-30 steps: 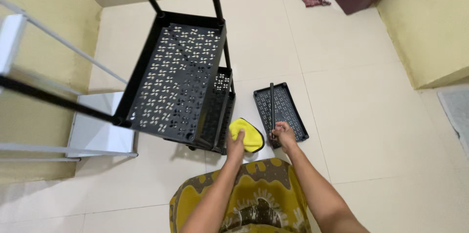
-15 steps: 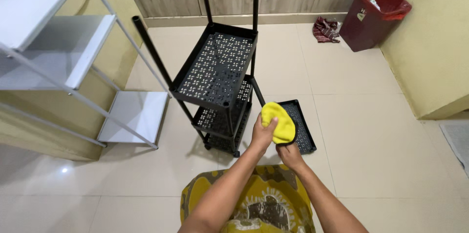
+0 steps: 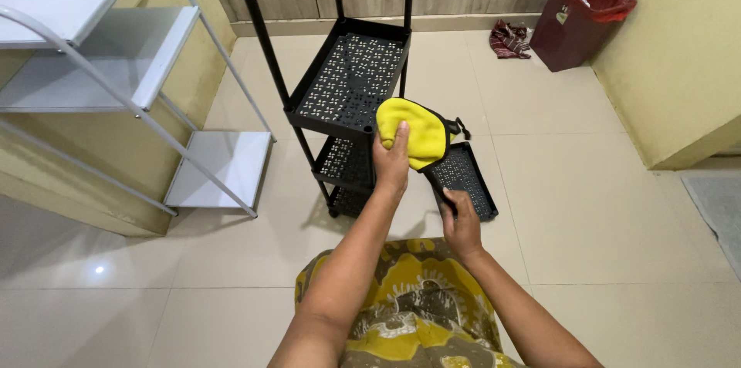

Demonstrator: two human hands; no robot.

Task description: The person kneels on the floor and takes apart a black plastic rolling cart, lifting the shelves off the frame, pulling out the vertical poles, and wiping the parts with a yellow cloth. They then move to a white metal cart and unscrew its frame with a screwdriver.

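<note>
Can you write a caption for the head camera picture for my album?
Left hand presses a yellow cloth against a black shelf rack while right hand grips a black tray.

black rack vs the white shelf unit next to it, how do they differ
The black rack has perforated, rimmed trays on round black posts; the white shelf unit has solid flat shelves on a slanted pale frame. The black rack is narrower and stands mid-floor by the left hand, which presses a yellow cloth at its top tray; the white shelf unit is wider, sits by the yellow wall and is untouched. Both have several tiers.
</note>
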